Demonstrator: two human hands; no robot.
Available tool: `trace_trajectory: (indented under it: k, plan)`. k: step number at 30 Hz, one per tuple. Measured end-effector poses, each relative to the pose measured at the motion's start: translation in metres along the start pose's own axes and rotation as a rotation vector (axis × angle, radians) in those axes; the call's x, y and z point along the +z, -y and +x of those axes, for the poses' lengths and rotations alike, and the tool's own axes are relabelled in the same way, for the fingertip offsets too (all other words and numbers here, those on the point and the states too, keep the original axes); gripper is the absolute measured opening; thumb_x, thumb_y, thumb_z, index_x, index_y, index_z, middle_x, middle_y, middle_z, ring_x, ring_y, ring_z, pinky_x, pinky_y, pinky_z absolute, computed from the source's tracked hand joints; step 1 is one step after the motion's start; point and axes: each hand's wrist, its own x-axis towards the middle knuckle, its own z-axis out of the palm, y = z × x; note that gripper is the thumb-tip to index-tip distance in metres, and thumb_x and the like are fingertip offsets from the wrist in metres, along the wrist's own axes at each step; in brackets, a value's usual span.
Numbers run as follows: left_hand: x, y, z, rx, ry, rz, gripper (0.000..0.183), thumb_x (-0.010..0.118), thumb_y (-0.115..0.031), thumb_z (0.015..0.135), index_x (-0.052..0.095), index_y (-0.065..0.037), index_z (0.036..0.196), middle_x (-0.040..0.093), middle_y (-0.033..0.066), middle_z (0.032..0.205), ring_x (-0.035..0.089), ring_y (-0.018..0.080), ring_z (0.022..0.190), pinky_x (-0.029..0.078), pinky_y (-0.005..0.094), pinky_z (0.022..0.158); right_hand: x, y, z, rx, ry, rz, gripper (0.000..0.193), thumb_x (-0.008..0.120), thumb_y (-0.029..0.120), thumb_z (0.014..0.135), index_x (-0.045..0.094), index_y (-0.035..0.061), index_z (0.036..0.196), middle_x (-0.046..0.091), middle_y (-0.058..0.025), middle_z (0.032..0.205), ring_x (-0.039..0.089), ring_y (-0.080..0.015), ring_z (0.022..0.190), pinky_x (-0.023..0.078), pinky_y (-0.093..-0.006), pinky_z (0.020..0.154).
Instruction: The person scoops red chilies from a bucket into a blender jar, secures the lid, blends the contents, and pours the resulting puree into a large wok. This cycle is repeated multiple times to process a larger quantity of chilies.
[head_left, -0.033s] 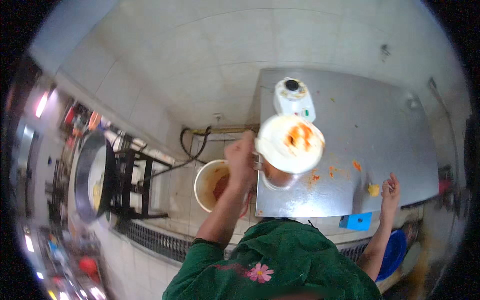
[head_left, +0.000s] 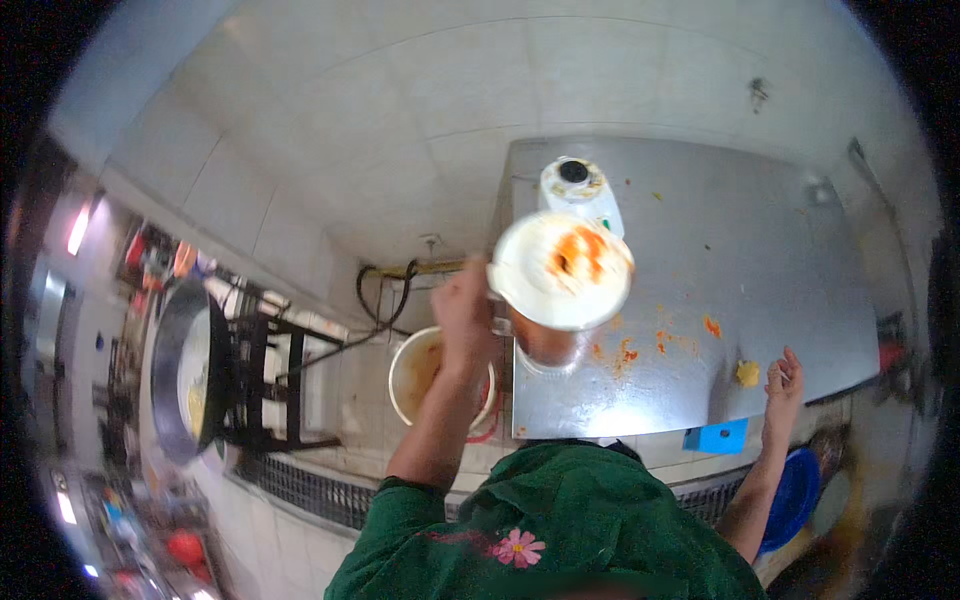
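My left hand (head_left: 463, 312) is closed on the handle of a blender jug (head_left: 548, 338), raised over the left end of the steel table. The jug is clear, with reddish-brown matter inside. A white lid (head_left: 535, 287) smeared with orange-red sauce tops it. Just behind stands a white blender base (head_left: 578, 192) with a black coupling, also stained. At the table's near right edge, my right hand (head_left: 786, 375) is raised with its fingers apart and seems to hold nothing. Beside it lies a small yellow lump (head_left: 747, 374).
Orange-red splashes (head_left: 662, 345) mark the steel table (head_left: 770, 240). Below its left edge stands a white bucket (head_left: 403, 375) with reddish residue. A large wok (head_left: 170, 380) on a black stand is at the left. A blue box (head_left: 716, 437) and blue basin (head_left: 793, 500) sit near right; a black hose (head_left: 408, 290) runs along the wall.
The blender jug and my left hand have shifted slightly to the left. My right hand looks much the same.
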Motion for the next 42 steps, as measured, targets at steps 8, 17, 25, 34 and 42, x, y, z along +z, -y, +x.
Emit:
trace_trajectory:
  k: [8, 17, 25, 34, 42]
  plan:
    - [0.084, -0.072, 0.13, 0.127, 0.008, -0.384, 0.025, 0.057, -0.028, 0.097, 0.068, -0.007, 0.09, 0.049, -0.0062, 0.064, 0.039, 0.0053, 0.051, 0.028, 0.023, 0.046, -0.058, -0.075, -0.034, 0.152, -0.202, 0.104, 0.047, 0.066, 0.019, 0.098, 0.053, 0.0077, 0.142, 0.061, -0.0033, 0.107, 0.055, -0.0088, 0.088, 0.046, -0.024, 0.071]
    - [0.176, -0.048, 0.203, 0.07, -0.027, -0.353, 0.024, 0.059, -0.024, 0.095, 0.065, -0.007, 0.079, 0.042, -0.0034, 0.055, 0.034, 0.0071, 0.042, 0.026, 0.0268, 0.039, -0.09, -0.11, -0.002, 0.167, -0.227, 0.055, 0.045, 0.062, 0.02, 0.1, 0.054, 0.009, 0.142, 0.06, 0.0009, 0.102, 0.053, -0.0078, 0.086, 0.043, -0.0249, 0.071]
    - [0.189, -0.027, 0.235, 0.027, 0.077, -0.346, 0.023, 0.06, -0.024, 0.095, 0.064, -0.008, 0.08, 0.04, -0.004, 0.054, 0.034, 0.0074, 0.041, 0.025, 0.0262, 0.039, -0.098, -0.12, 0.006, 0.143, -0.29, -0.02, 0.047, 0.062, 0.023, 0.1, 0.052, 0.007, 0.143, 0.064, -0.0016, 0.114, 0.056, -0.0095, 0.091, 0.044, -0.0252, 0.073]
    - [0.176, -0.016, 0.23, -0.013, 0.064, -0.306, 0.028, 0.056, -0.031, 0.099, 0.059, -0.013, 0.077, 0.041, -0.0051, 0.054, 0.035, 0.0076, 0.043, 0.024, 0.0262, 0.04, -0.056, -0.028, 0.038, 0.159, -0.151, -0.003, 0.043, 0.062, 0.021, 0.1, 0.056, 0.01, 0.141, 0.061, -0.0078, 0.122, 0.057, -0.0123, 0.101, 0.048, -0.027, 0.081]
    - [0.174, -0.029, 0.262, -0.047, 0.54, -0.278, 0.036, 0.053, -0.044, 0.101, 0.063, -0.011, 0.11, 0.063, 0.0006, 0.087, 0.055, 0.0097, 0.075, 0.043, 0.0282, 0.064, 0.155, 0.082, 0.089, -0.213, 0.299, 0.023, 0.034, 0.062, 0.02, 0.097, 0.064, 0.0043, 0.127, 0.071, -0.0152, 0.112, 0.068, -0.0236, 0.099, 0.053, -0.0349, 0.09]
